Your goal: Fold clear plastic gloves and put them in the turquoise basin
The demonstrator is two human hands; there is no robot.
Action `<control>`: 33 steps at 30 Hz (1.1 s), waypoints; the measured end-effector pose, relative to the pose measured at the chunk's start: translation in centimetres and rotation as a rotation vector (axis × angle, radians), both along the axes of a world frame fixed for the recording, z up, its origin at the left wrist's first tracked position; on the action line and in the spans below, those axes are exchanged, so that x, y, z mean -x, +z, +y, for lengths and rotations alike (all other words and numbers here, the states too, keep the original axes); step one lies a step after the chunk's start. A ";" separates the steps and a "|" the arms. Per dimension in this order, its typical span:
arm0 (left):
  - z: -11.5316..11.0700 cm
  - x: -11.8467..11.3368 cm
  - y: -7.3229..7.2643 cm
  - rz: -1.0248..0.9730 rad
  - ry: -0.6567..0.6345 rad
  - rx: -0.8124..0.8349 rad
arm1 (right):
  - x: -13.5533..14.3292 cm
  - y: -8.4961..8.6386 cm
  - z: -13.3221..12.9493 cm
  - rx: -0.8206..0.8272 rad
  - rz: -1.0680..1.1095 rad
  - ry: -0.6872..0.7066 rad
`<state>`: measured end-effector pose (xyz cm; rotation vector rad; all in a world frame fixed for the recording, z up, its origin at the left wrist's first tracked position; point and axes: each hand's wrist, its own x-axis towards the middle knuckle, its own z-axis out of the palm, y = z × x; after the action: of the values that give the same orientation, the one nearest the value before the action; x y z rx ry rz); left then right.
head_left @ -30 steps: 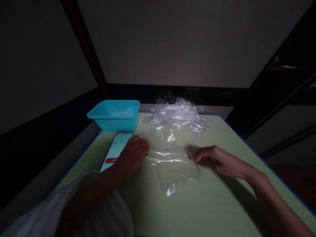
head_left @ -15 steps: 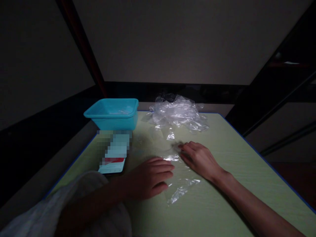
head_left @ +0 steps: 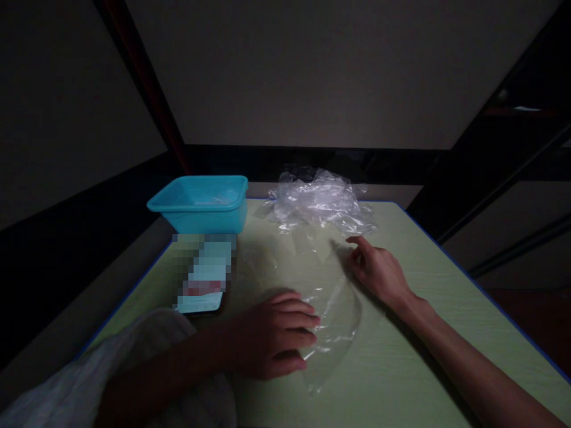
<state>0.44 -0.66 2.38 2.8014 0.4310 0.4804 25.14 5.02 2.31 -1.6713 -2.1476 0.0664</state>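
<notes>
A thin, clear plastic bag (head_left: 332, 333) lies loosely spread on the table, its outline hard to make out. My left hand (head_left: 279, 333) rests palm down on its left side, fingers stretched out and slightly apart. Right of the bag's upper part, my right hand (head_left: 379, 273) is held with the index finger extended and the other fingers curled. A gap shows below that index finger, and nothing is visible in it. Whether the right hand touches the film is unclear. Beyond the hands sits a heap of crumpled clear plastic (head_left: 319, 202).
A blue plastic basin (head_left: 205, 220) stands at the table's far left, with something clear inside. Nearer me lies a phone (head_left: 200, 303) with its screen lit and partly pixelated. The light green table (head_left: 437, 309) has a blue edge. A wall (head_left: 303, 77) rises behind it.
My right hand has moved right and its index finger now points out from the others. My left hand has shifted slightly towards me. The bag's film now spreads wider between the hands.
</notes>
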 end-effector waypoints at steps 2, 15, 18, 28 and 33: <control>-0.1 0.0 0.1 -0.013 -0.022 0.008 | -0.4 0.1 0.1 -0.027 -0.029 -0.029; -1.0 -1.7 -0.1 0.096 0.078 0.042 | 4.1 0.7 -3.0 0.149 0.184 0.706; -1.1 -1.8 -0.2 0.167 0.041 0.068 | 4.5 0.0 -2.8 0.215 0.075 0.782; -1.5 -1.3 -0.2 0.173 0.023 0.091 | 2.3 -1.4 0.2 0.124 -0.199 0.580; -1.4 -1.3 0.1 0.195 -0.002 0.110 | 0.5 -1.2 0.9 0.132 -0.252 0.470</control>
<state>1.70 -2.10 2.45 2.7509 0.4792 0.1766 24.65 5.90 1.07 -1.2585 -2.7440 0.1424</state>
